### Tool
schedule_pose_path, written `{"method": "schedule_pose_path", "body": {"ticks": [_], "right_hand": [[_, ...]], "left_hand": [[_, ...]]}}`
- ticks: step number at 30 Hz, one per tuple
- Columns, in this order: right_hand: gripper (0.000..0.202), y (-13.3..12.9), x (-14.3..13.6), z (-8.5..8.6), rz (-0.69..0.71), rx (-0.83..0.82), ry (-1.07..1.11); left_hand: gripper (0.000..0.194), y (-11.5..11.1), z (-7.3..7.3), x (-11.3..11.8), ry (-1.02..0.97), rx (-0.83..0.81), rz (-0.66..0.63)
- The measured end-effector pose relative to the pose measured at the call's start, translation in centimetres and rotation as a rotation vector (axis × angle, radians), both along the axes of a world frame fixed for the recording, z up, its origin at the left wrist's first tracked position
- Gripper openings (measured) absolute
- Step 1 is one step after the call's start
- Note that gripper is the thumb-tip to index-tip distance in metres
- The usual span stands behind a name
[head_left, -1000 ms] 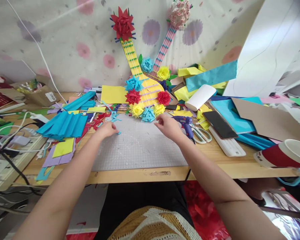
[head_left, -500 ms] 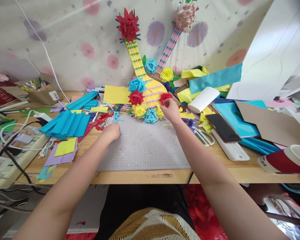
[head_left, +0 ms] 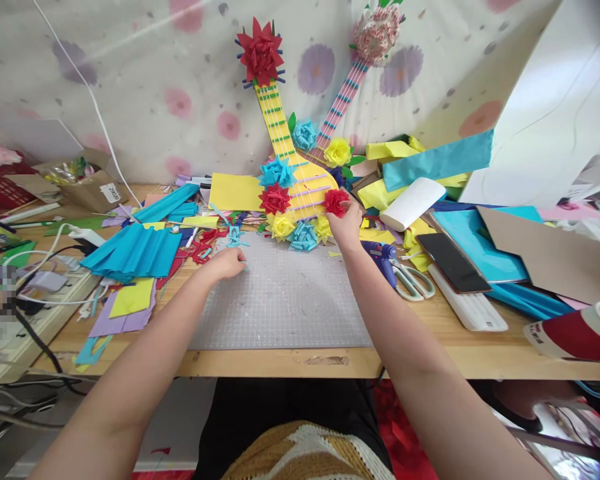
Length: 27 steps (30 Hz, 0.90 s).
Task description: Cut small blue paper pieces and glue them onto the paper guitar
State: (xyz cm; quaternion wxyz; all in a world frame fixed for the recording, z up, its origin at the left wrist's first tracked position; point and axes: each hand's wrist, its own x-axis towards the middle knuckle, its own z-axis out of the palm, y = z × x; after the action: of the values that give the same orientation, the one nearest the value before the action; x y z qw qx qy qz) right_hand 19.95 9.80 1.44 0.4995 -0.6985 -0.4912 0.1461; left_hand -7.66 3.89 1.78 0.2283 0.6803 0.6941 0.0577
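Note:
A yellow paper guitar (head_left: 310, 190) leans upright against the wall, with white strings and paper flowers round its body. At the lower right of that body, my right hand (head_left: 347, 223) has its fingers curled against the edge of a red paper flower (head_left: 335, 202). Blue paper flowers (head_left: 303, 236) and yellow paper flowers (head_left: 281, 227) line the bottom edge. My left hand (head_left: 231, 262) is closed over the left part of the grey cutting mat (head_left: 290, 307). A tiny bit of blue shows at its fingertips; what it pinches is too small to name.
Right of the mat lie a blue glue gun (head_left: 381, 257), scissors (head_left: 414, 281), a phone (head_left: 451, 262) and a paper cup (head_left: 575, 331). Blue crepe paper (head_left: 135, 250), scraps and a power strip (head_left: 60, 300) fill the left. A pink paper guitar (head_left: 347, 90) stands behind.
My right hand has shifted slightly right and down, so more of the red flower shows beside its fingers. My left hand stays closed over the mat. The whole view has shifted slightly.

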Motion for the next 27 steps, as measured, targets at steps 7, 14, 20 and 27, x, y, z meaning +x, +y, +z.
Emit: {"method": "schedule_pose_path", "body": {"ticks": [7,14,20,27], "right_hand": [[0.033,-0.4,0.4,-2.0,0.024,0.188,0.15],[0.034,3.0,0.8,0.5,-0.096,0.149,0.334],[0.043,6.5,2.1,2.1,-0.164,0.012,0.281],[0.06,8.8,2.5,1.2,-0.046,-0.249,0.202]], "left_hand": [[0.01,1.4,1.0,3.2,-1.204,0.193,0.357],[0.016,4.4,2.0,6.2,-1.666,0.388,0.537],[0.02,5.2,0.0,6.6,-1.688,0.394,0.622],[0.024,6.4,-1.6,7.7,-1.501,0.42,0.398]]}}
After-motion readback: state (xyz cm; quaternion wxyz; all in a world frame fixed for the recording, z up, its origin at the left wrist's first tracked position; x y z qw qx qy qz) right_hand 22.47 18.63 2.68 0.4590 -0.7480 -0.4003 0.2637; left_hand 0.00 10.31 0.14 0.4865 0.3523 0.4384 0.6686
